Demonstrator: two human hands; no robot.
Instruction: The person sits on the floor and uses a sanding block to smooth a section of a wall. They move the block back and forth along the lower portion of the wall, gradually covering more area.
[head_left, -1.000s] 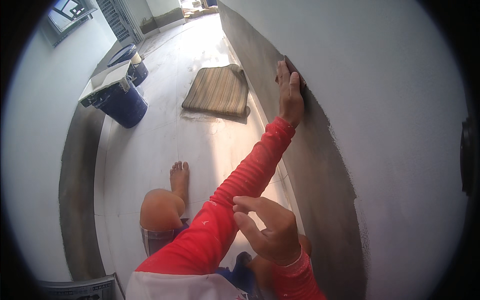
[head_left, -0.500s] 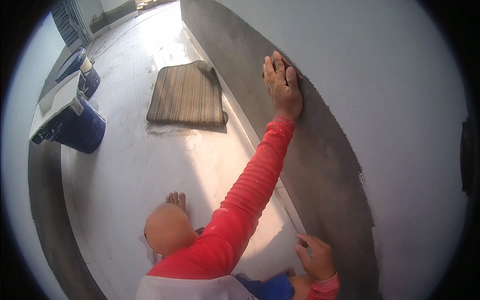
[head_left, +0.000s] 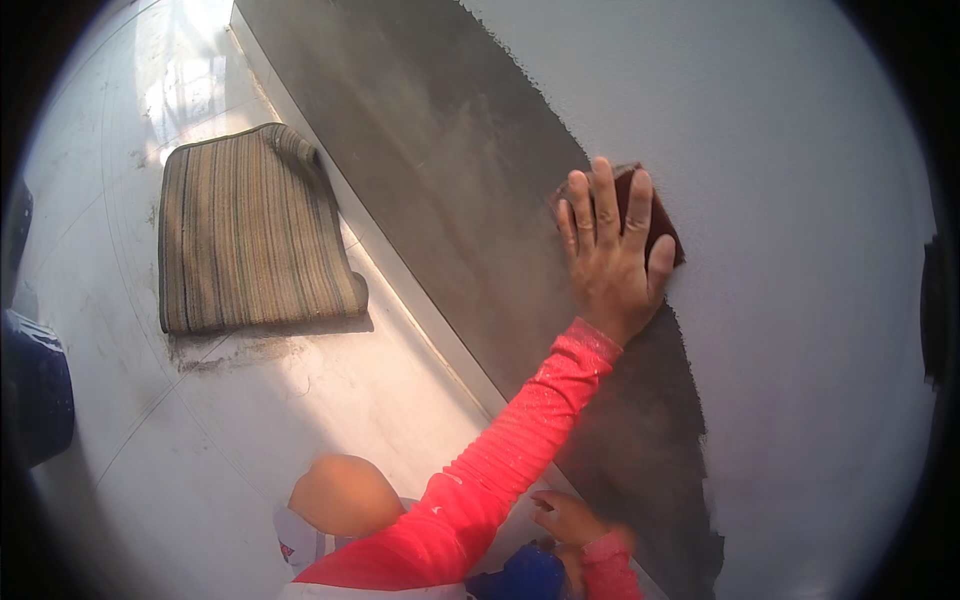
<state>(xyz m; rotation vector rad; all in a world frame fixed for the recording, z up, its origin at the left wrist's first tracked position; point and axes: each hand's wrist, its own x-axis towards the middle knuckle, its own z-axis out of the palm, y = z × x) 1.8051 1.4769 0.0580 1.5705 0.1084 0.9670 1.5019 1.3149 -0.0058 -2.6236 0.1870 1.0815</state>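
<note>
My left hand is pressed flat, fingers spread, on a reddish-brown abrasive-looking sheet, holding it against the wall where a dark grey band meets white paint. Pale haze shows over the band. Down at the lower edge, my right hand hangs near the wall's foot, fingers loosely bent and apart, holding nothing that I can see.
A striped mat with curled edges lies on white floor tiles, beside the pale skirting. Blue buckets are cut off at the left edge. My bent knee is below the mat.
The view has turned toward the right-hand wall. My left hand has shifted along the band's edge and spread its fingers, showing more of the sheet. My right hand sits lower and further from the camera's centre.
</note>
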